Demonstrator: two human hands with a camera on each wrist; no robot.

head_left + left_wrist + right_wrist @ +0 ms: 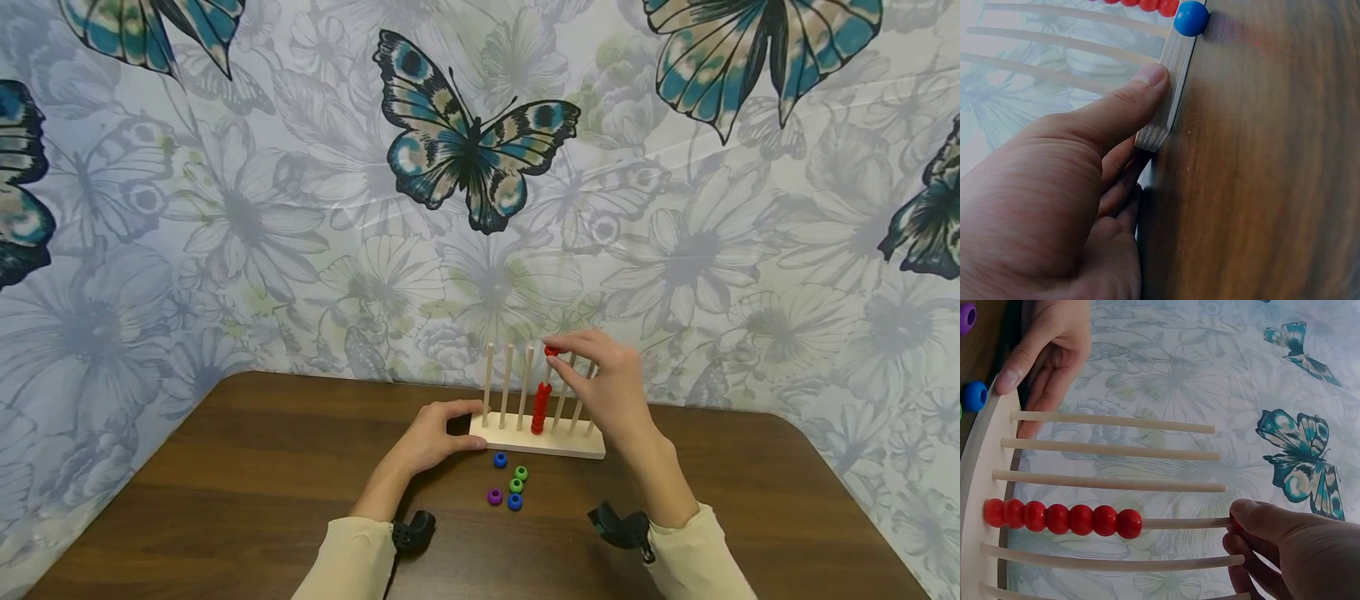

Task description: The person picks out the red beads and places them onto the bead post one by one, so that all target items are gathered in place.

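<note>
A pale wooden peg board (577, 447) with a row of upright pegs (507, 379) stands near the table's far side. My left hand (429, 438) grips its left end; in the left wrist view the thumb (1147, 81) lies on the base's front edge, with the other fingers behind. Several red beads (1057, 519) are stacked on one middle peg. At that peg's tip, my right hand (613, 385) pinches another red bead (552, 351) between thumb and fingers. The fingers mostly hide this bead in the right wrist view.
Loose beads lie in front of the board: two blue beads (515, 502), two green beads (517, 485) and a purple bead (495, 497). The brown wooden table (255, 492) meets a butterfly-patterned backdrop (315, 250) at its far edge.
</note>
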